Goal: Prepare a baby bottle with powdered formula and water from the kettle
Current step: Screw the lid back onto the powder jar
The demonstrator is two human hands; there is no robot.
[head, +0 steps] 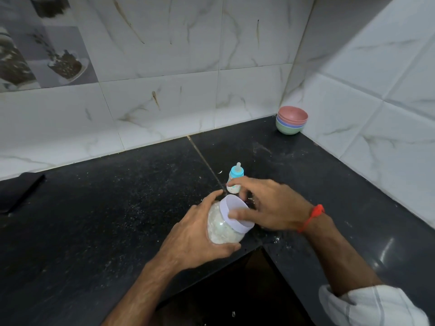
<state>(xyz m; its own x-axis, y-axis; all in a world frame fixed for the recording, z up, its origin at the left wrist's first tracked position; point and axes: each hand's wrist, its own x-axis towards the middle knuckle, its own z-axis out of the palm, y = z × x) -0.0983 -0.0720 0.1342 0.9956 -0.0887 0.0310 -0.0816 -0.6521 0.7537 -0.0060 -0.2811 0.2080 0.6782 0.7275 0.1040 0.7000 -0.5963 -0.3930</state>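
Two hands hold a tilted jar (222, 228): left hand (195, 241) grips its body, right hand (266, 205) pinches the lid (236, 216), which points up-right toward the bottle (235, 180) just beyond.

**Open bench left, crowded corner right**

Wide bare stretch of dark bench (117, 208) to the left, up to a black flat object (21, 191) at the far edge. Ahead, small baby bottle (235, 178) standing upright. Stacked bowls (292, 120) filling the wall corner, well apart.

Black counter (117, 208) bearing baby bottle (235, 178), stacked bowls (292, 121).
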